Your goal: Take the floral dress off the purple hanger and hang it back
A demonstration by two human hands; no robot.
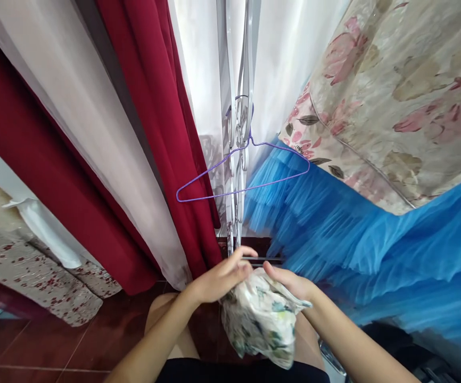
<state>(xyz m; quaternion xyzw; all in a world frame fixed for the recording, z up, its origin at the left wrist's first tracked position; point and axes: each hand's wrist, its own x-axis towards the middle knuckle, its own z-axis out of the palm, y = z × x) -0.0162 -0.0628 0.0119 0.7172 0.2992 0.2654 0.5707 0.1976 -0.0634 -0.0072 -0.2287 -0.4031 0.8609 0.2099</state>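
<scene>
Crumpled floral garment (260,319) held low above the knees, left hand (222,279) clasped over its top, right hand (294,284) gripping from behind, purple hanger (242,170) hanging well above; judged risk: loose bunched folds could slide free onto the floor (106,340).

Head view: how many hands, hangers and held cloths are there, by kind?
hands: 2 (left hand, right hand, both gripping the cloth)
cloth: 1
hanger: 1, purple, empty
total: 4
</scene>
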